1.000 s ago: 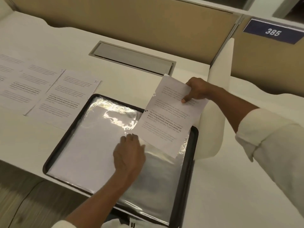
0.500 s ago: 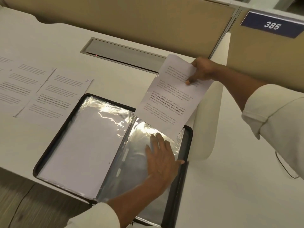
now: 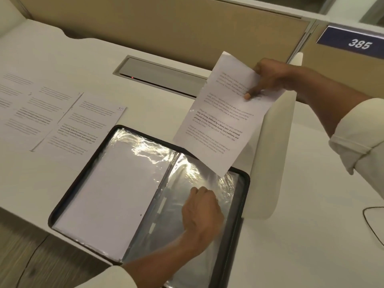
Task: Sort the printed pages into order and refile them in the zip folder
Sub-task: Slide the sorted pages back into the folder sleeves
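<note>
Head view. Nearest, the left hand [image 3: 202, 213] lay on the right-hand clear plastic sleeve [image 3: 226, 183] of the open black zip folder [image 3: 68, 192], fingers curled; whether they pinched the film could not be told. Beyond and above it, the white printed page [image 3: 218, 125] hung tilted. Its long axis ran from the right hand [image 3: 270, 80], which pinched its upper part between thumb and fingers, down to a low corner over that sleeve's far end. The page thus lay just beyond the left hand, the nearer of the two to the sleeve. Farther left, loose printed pages [image 3: 87, 125] lay flat on the white table [image 3: 311, 246].
</note>
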`<state>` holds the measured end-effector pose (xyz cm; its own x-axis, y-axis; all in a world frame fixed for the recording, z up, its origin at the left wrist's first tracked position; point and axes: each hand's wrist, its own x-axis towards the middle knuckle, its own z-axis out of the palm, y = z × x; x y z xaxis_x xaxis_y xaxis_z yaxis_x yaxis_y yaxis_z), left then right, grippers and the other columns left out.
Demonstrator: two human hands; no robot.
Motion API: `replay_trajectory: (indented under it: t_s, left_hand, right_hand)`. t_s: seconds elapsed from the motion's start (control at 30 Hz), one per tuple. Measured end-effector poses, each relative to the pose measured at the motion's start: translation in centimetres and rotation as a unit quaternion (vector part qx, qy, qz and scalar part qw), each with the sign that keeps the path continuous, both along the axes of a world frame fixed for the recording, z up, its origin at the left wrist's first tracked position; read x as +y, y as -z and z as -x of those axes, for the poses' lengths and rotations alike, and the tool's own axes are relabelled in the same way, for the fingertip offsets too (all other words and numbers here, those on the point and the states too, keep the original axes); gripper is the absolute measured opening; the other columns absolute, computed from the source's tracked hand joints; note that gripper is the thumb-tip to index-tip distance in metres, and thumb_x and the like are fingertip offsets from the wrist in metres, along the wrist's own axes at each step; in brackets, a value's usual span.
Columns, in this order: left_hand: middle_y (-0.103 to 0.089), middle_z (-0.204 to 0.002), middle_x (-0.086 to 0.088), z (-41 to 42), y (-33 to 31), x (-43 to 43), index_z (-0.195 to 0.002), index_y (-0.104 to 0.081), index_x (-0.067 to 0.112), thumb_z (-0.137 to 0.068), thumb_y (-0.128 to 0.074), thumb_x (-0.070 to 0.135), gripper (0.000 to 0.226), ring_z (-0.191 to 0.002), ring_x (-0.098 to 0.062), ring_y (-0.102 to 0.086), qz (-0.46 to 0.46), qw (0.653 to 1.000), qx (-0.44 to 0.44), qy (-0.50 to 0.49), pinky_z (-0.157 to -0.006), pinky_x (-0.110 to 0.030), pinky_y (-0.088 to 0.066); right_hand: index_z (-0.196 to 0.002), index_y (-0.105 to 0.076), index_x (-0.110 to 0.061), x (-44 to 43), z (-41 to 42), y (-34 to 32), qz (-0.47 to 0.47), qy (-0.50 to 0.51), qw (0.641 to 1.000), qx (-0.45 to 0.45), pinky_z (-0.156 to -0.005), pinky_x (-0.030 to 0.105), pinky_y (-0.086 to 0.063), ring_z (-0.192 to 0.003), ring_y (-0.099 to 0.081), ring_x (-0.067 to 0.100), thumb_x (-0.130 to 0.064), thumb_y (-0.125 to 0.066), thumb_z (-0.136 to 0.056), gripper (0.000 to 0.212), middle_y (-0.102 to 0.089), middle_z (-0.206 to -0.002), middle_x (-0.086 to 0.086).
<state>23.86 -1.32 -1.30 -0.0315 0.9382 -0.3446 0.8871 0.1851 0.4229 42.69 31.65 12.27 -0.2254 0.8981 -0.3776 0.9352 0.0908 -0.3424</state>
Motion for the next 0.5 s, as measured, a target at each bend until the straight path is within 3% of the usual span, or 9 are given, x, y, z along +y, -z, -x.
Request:
replay_trajectory:
  t_s: [0.1, 0.2, 0.27, 0.33, 0.4, 0.5]
  left_hand:
    - [-0.064, -0.086, 0.012, 0.5, 0.1, 0.3, -0.082, -0.066, 0.028, -0.097, -0.07, 0.05, 0.027, -0.09, -0.007, -0.058, 0.006, 0.997, -0.039, -0.063, -0.079, -0.03, -0.055]
    - [-0.058, -0.068, 0.009, 0.9, 0.5, 0.4, -0.068, -0.052, 0.027, -0.092, -0.058, 0.073, 0.053, -0.066, -0.006, -0.057, 0.016, 0.994, -0.049, -0.097, -0.066, -0.026, -0.051]
    - [-0.056, -0.068, 0.009, 1.0, 0.3, 0.3, -0.071, -0.05, 0.027, -0.102, -0.039, 0.071, 0.055, -0.064, -0.008, -0.057, 0.01, 0.995, -0.034, -0.094, -0.066, -0.027, -0.051]
    - [-0.058, -0.076, 0.009, 0.9, 0.2, 0.0, -0.08, -0.052, 0.027, -0.111, -0.029, 0.056, 0.049, -0.072, -0.011, -0.061, -0.002, 0.996, -0.029, -0.087, -0.074, -0.03, -0.054]
    - [-0.06, -0.081, 0.011, 0.9, 0.5, -0.1, -0.085, -0.054, 0.028, -0.113, -0.03, 0.046, 0.041, -0.076, -0.011, -0.063, -0.011, 0.995, -0.033, -0.091, -0.078, -0.031, -0.055]
    - [-0.066, -0.079, 0.012, 1.3, 0.9, 0.1, -0.088, -0.064, 0.027, -0.11, -0.04, 0.047, 0.038, -0.073, -0.009, -0.066, -0.022, 0.994, -0.034, -0.102, -0.077, -0.032, -0.059]
  right_hand:
    - [-0.087, -0.072, -0.012, 0.7, -0.4, -0.3, 0.011, -0.014, 1.0, -0.015, -0.061, 0.03, -0.044, -0.072, -0.06, 0.023, -0.036, -0.098, -0.067, 0.04, -0.07, -0.085, 0.005]
    - [-0.098, -0.077, -0.014, 1.5, -0.7, -0.6, 0.034, -0.026, 0.998, -0.045, -0.073, 0.036, -0.054, -0.085, -0.069, 0.028, -0.04, -0.099, -0.065, 0.047, -0.075, -0.094, 0.004]
    - [-0.099, -0.078, -0.015, 1.9, -0.7, -0.9, 0.049, -0.03, 0.997, -0.058, -0.081, 0.041, -0.058, -0.09, -0.071, 0.03, -0.04, -0.099, -0.064, 0.048, -0.077, -0.096, 0.004]
    - [-0.1, -0.078, -0.016, 2.5, -0.7, -1.2, 0.051, -0.035, 0.996, -0.068, -0.084, 0.041, -0.058, -0.089, -0.072, 0.027, -0.039, -0.099, -0.065, 0.047, -0.078, -0.096, 0.003]
    - [-0.102, -0.078, -0.018, 3.2, -0.7, -1.6, 0.053, -0.039, 0.995, -0.072, -0.082, 0.037, -0.058, -0.088, -0.072, 0.025, -0.037, -0.098, -0.066, 0.046, -0.078, -0.096, 0.0]
    - [-0.101, -0.079, -0.02, 3.9, -0.2, -1.9, 0.061, -0.051, 0.994, -0.081, -0.077, 0.034, -0.056, -0.086, -0.074, 0.023, -0.034, -0.099, -0.065, 0.043, -0.08, -0.085, -0.006]
